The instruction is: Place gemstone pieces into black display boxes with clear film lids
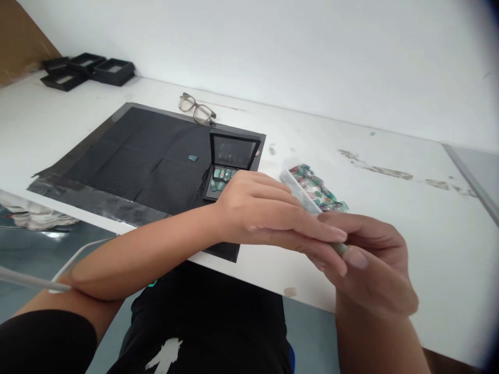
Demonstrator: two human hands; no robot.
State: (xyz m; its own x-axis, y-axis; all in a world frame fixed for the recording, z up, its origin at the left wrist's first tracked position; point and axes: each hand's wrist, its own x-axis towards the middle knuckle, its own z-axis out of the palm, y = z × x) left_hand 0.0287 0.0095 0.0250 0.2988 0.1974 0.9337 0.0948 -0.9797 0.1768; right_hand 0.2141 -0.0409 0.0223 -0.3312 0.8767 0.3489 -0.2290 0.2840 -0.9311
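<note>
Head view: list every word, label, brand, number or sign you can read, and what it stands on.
No readable text.
White patch on the black clothing: no letters seen.
Turquoise mark above it: mostly hidden, unreadable.
Green pieces in the black case: markings too small to read.

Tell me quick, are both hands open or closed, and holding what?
Left hand: closed, pinching a small greenish piece.
Right hand: closed, also gripping that same piece.

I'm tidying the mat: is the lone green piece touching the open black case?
Apart. The head view shows black mat between the green piece and the open case.
</note>
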